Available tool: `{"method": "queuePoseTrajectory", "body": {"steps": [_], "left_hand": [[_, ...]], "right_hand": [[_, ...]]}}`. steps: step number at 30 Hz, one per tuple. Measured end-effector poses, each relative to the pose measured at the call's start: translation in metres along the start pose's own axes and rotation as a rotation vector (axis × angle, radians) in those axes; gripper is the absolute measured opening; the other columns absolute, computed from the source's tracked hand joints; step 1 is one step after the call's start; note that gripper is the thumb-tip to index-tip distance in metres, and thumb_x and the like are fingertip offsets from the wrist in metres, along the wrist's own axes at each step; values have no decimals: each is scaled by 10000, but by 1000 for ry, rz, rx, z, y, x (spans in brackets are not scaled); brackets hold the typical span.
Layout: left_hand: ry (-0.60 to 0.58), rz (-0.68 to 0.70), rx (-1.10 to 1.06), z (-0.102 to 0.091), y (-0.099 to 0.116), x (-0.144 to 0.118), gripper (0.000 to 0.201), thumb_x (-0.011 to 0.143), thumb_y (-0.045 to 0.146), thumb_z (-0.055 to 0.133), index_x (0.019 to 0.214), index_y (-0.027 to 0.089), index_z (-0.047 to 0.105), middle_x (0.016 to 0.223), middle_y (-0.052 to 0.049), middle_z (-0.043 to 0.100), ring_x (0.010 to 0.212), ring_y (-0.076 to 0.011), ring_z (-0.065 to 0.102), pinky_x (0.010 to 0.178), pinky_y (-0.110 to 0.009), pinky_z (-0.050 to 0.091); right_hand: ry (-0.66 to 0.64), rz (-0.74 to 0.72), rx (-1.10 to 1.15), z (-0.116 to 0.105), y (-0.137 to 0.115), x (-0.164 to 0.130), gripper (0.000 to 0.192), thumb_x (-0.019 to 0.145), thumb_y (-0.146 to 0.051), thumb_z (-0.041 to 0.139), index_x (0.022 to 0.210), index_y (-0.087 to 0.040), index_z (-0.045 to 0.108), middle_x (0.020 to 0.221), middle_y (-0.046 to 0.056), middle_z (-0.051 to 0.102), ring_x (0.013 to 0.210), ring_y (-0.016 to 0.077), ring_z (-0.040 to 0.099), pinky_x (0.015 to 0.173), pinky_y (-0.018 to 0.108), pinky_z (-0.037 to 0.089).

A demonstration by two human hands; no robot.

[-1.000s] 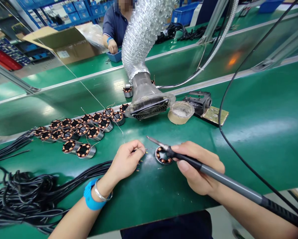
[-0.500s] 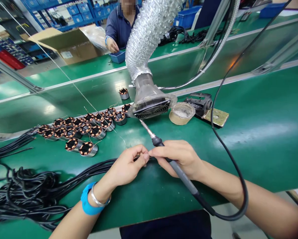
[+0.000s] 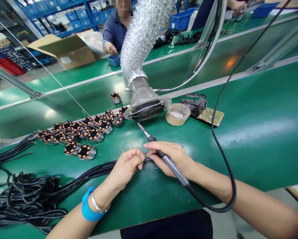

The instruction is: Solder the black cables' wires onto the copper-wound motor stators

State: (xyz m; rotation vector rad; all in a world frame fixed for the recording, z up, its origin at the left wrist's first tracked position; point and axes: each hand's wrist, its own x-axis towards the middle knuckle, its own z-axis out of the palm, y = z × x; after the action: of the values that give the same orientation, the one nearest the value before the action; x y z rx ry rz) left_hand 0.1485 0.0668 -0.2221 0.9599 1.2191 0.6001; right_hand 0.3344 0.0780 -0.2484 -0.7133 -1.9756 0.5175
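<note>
A soldering iron point(image 3: 174, 168) lies in my right hand point(image 3: 179, 158), its tip pointing up and away under the fume hood. My right thumb and fingertips also meet at thin wire ends point(image 3: 147, 156) just off my left fingertips. My left hand point(image 3: 129, 163) is closed in a pinch on the end of a black cable, whose tip is mostly covered by the fingers. A bundle of black cables point(image 3: 99, 170) runs from the left up to this hand. Beyond it stand several motor stators point(image 3: 86, 152) with copper windings.
A fume extractor hood point(image 3: 149, 109) on a silver duct point(image 3: 144, 39) hangs over the bench. Right of it are a round tan container point(image 3: 178, 114) and a black iron stand point(image 3: 195, 103). Coiled cables point(image 3: 27, 196) cover the left. A co-worker point(image 3: 114, 33) sits opposite.
My fingertips have drawn slightly apart, and thin wire ends now show between them. The iron has shifted a little left in view. Another person's hand has appeared at top right.
</note>
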Motion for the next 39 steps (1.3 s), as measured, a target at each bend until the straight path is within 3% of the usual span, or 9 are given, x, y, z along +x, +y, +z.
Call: {"method": "queuePoseTrajectory", "body": {"steps": [8, 14, 18, 25, 30, 39], "left_hand": [[145, 108, -6, 5, -16, 5, 270, 759, 395, 598, 659, 192, 451, 483, 97, 372, 409, -49, 201, 413, -211, 136], [224, 189, 86, 9, -23, 7, 225, 787, 371, 568, 683, 185, 497, 513, 94, 321, 460, -71, 226, 448, -213, 201], [266, 230, 175, 10, -24, 5, 213, 803, 354, 537, 678, 183, 508, 558, 70, 365, 517, -91, 311, 500, -219, 280], [295, 241, 229, 15, -22, 1, 232, 840, 349, 494, 682, 179, 510, 581, 58, 378, 553, -102, 329, 526, -222, 292], [291, 236, 235, 15, -22, 1, 234, 853, 345, 487, 686, 181, 503, 581, 61, 363, 552, -101, 316, 523, -222, 283], [273, 249, 252, 15, -23, 0, 235, 872, 335, 483, 697, 179, 503, 582, 62, 363, 549, -99, 318, 523, -219, 272]], "right_hand": [[-85, -171, -187, -3, 11, -3, 288, 964, -140, 391, 1169, -169, 591, 679, -3, 589, 597, 133, 540, 555, 241, 449], [-22, -71, -152, -15, -2, -11, 303, 928, -107, 497, 1203, -194, 592, 739, 5, 640, 636, 132, 575, 605, 252, 481], [101, 129, 3, -30, -22, -18, 409, 912, -97, 535, 1290, -250, 565, 869, 12, 699, 731, 134, 649, 683, 256, 540], [343, 404, 229, -29, -19, -39, 179, 891, -252, 590, 1023, -246, 711, 795, 35, 654, 662, 165, 611, 543, 292, 467], [387, 440, 319, -23, -13, -41, 148, 869, -252, 612, 976, -243, 715, 754, 25, 641, 615, 149, 591, 493, 269, 413], [336, 399, 254, -24, -16, -38, 158, 853, -219, 601, 969, -232, 708, 716, 9, 640, 569, 133, 555, 508, 273, 418]]}}
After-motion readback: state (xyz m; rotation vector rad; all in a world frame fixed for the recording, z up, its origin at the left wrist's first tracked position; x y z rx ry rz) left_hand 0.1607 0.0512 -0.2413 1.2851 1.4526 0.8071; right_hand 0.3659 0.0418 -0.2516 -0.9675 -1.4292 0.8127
